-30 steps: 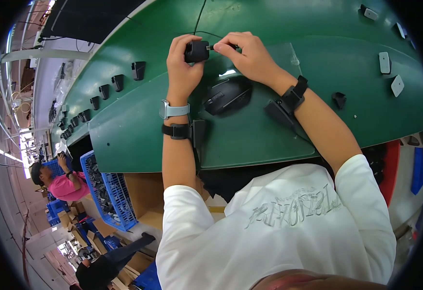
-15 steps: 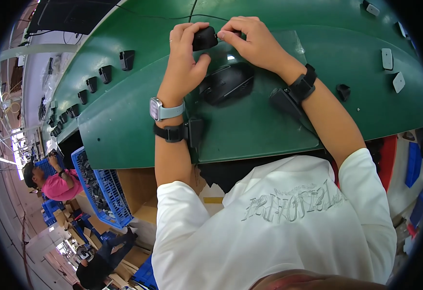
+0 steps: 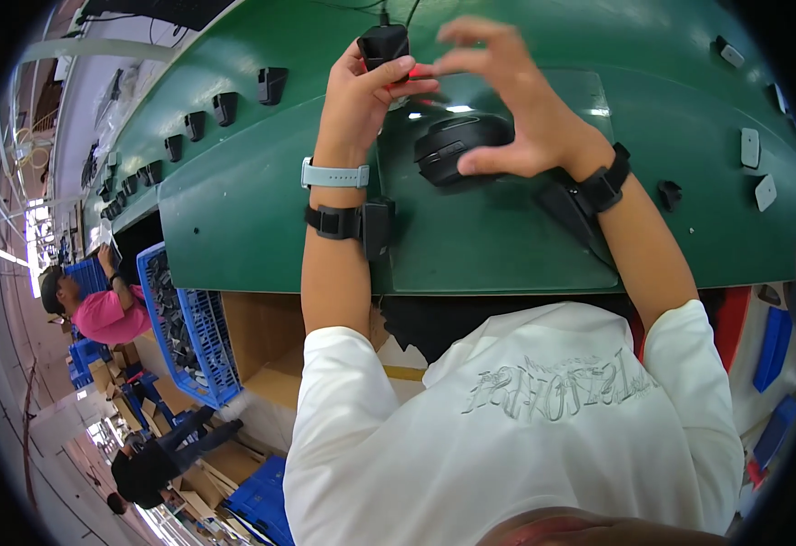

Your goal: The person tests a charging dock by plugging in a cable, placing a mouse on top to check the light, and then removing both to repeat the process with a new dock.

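Note:
My left hand (image 3: 359, 98) is closed on a small black corded device (image 3: 383, 44), with the thumb across its near side. A cable enters the device's far end, and red light glows on the fingers beneath it. To the right, my right hand (image 3: 543, 123) is spread with nothing in it; its fingertips are smeared by motion. Its thumb reaches over the right end of a black computer mouse (image 3: 443, 146). That mouse rests on a clear sheet (image 3: 480, 250) on the green table; whether the thumb touches it I cannot tell.
Several black angular pieces (image 3: 271, 85) line the table's left side. Small white pieces (image 3: 750, 147) and a little black part (image 3: 669, 194) lie at right. A blue crate (image 3: 207, 355) full of dark parts stands below left. A person in pink (image 3: 111, 314) is farther left.
My left hand has turned the black device so its cable end points away, and red light now shows under it. My right hand has let go and moved right and nearer, opening over the mouse.

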`<control>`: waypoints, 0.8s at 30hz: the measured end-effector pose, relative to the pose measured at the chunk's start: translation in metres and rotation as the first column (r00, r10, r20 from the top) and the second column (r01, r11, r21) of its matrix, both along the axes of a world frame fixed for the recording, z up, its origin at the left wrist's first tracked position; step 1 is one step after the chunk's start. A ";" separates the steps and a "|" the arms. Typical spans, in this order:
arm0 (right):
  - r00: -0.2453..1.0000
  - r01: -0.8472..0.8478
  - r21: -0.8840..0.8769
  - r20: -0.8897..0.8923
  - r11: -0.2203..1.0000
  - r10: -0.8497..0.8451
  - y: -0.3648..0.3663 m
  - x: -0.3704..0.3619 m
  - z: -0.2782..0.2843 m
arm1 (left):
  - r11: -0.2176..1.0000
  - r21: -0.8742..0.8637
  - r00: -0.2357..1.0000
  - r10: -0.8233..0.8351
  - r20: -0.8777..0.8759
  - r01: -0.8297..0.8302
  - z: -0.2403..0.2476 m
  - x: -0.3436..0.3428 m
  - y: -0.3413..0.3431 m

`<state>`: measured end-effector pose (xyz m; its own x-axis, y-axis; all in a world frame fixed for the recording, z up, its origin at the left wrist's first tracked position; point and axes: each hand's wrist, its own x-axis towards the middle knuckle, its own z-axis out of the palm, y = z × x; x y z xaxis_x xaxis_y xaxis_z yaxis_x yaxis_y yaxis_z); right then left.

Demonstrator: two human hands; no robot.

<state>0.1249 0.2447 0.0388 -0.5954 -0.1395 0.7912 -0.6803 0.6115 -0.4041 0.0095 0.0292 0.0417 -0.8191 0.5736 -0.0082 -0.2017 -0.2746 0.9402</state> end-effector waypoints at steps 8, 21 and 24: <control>0.720 -0.431 -0.098 0.562 0.897 0.407 -0.004 0.001 -0.006 | 0.983 0.164 0.992 -0.095 0.088 0.079 -0.003 -0.008 -0.010; 0.799 -0.385 0.018 0.507 0.923 0.323 0.000 0.000 -0.015 | 0.903 0.425 0.956 -0.070 0.284 -0.060 -0.005 -0.004 0.001; 0.822 -0.401 0.086 0.474 0.912 0.317 0.001 -0.001 -0.019 | 0.869 0.491 0.946 -0.110 0.306 -0.058 0.007 0.008 0.003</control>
<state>0.1235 0.2460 0.0203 -0.7539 -0.5218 0.3993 -0.6404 0.4477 -0.6241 0.0179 0.0319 0.0485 -0.8053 0.5924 0.0240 -0.4757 -0.6698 0.5702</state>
